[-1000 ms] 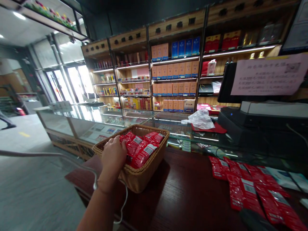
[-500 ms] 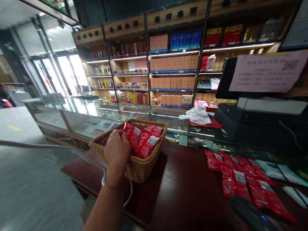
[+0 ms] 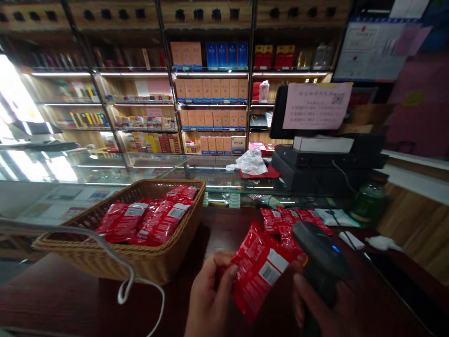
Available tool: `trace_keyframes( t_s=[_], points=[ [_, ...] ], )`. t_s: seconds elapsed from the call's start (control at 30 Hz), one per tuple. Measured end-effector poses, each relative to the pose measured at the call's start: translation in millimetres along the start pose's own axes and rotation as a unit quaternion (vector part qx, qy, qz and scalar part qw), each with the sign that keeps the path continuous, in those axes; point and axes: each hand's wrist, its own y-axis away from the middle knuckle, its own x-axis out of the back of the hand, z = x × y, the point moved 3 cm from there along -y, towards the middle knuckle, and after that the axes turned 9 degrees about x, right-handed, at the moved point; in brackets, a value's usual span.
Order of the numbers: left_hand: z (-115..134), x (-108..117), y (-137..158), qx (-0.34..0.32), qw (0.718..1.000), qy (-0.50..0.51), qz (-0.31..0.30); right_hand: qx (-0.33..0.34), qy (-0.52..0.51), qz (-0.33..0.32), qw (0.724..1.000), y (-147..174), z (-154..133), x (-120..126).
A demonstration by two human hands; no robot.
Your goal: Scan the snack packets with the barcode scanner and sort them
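My left hand (image 3: 213, 292) pinches the left edge of a red snack packet (image 3: 257, 269) between thumb and fingers, its white barcode label facing me. My right hand (image 3: 321, 304) is wrapped round the handle of a dark barcode scanner (image 3: 319, 248) with a small blue light. The right fingers lie close to the packet's right edge; I cannot tell if they touch it. To the left stands a wicker basket (image 3: 140, 262) with several more red packets (image 3: 164, 220) inside. Beyond the held packet, other red packets (image 3: 271, 220) lie on the dark tabletop, partly hidden by the scanner.
A white cable (image 3: 115, 250) loops in front of the basket. A glass counter (image 3: 210, 164) runs behind, with a crumpled plastic bag (image 3: 250, 163) on it. At the right are a monitor (image 3: 278, 112), a green jar (image 3: 370, 201) and a dark phone-like slab (image 3: 403, 285). Shelves of boxes line the wall.
My left hand has come out of the basket with a red packet and moved right, in front of the scanner. My right hand has come into view on the scanner. The view has turned right.
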Motion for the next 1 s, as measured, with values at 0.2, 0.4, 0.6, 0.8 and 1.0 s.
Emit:
trace_keyframes(
  t_s=[0.2,0.4,0.6,0.8,1.0],
  points=[
    [-32.2,-2.8,7.0,0.158,0.970,0.149,-0.109,0.033,-0.002,0.051,0.998,-6.4,-7.3,-14.5],
    [-38.3,1.3,4.1,0.306,0.908,0.248,-0.143,0.038,0.000,0.059,0.998,1.2,-18.7,-23.4],
    [-49.6,6.1,10.1,0.360,0.882,0.249,-0.173,0.056,-0.026,0.056,0.997,4.7,-29.0,-31.1],
    [-62.2,11.5,19.1,0.383,0.878,0.171,-0.230,0.032,-0.048,0.038,0.998,2.6,-28.2,-27.0],
    [-68.3,14.1,17.7,0.370,0.892,0.129,-0.225,0.023,-0.060,0.031,0.997,0.1,-26.8,-24.4]
  ],
)
